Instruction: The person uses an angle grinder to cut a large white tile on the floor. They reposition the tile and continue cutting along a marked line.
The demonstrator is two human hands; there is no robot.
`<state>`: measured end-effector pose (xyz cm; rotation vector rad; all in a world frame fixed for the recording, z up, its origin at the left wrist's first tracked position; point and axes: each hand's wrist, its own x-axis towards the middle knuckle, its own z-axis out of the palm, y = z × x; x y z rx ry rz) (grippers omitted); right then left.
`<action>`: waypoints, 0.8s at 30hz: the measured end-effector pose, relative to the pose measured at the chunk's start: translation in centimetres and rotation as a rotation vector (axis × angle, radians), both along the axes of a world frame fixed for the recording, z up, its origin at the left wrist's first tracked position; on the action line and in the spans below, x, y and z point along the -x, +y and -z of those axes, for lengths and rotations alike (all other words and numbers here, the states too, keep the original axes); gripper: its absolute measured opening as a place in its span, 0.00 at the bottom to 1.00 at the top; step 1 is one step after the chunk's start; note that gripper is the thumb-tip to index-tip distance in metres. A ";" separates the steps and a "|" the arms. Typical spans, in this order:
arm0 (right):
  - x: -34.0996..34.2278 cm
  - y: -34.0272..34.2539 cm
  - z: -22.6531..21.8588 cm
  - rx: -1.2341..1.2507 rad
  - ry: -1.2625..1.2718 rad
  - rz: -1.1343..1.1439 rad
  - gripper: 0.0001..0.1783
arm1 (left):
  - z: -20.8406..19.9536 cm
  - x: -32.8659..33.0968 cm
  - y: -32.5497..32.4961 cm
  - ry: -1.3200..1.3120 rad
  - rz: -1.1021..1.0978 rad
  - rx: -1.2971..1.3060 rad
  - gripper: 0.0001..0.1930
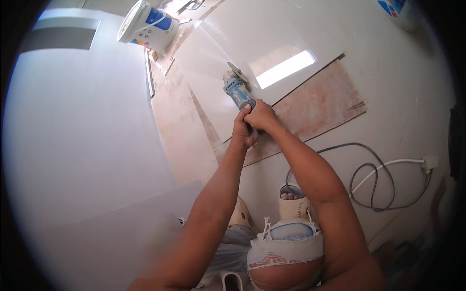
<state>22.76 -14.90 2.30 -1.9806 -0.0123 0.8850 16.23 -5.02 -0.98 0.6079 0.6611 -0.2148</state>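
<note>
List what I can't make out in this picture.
In the head view:
Grinder's rear: mostly hidden by the left grip and right grip.
A stretch of dark cord: hidden behind the right forearm.
Upper-right bucket: cut off by the top edge.
Connector's details: too small.

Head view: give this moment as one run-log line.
left hand: gripping angle grinder | right hand: gripping angle grinder | disc: over glossy slab, contact unclear

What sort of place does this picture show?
Probably an indoor building or renovation site: there is an angle grinder over a large glossy slab, with a white bucket farther off.
</note>
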 end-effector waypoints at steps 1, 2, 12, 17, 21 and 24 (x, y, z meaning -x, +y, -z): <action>0.0 0.1 0.2 0.008 0.000 -0.013 0.35 | 0.0 0.0 0.0 0.009 -0.013 0.009 0.22; 0.0 0.1 0.1 0.019 0.003 -0.024 0.35 | 0.0 0.1 0.0 0.020 -0.023 0.021 0.21; -0.1 -0.2 0.0 0.001 -0.012 -0.023 0.34 | -0.4 -0.1 0.0 0.019 0.039 0.003 0.24; 0.2 -0.9 -0.4 -0.028 0.076 -0.007 0.33 | -0.6 0.2 0.4 0.037 0.104 0.006 0.28; 0.4 -1.3 -0.6 -0.066 0.109 0.007 0.32 | -1.5 0.2 -0.1 0.032 0.158 -0.031 0.29; 0.5 -1.0 -0.3 -0.086 0.106 0.026 0.31 | -1.7 0.2 0.2 0.034 0.186 -0.034 0.29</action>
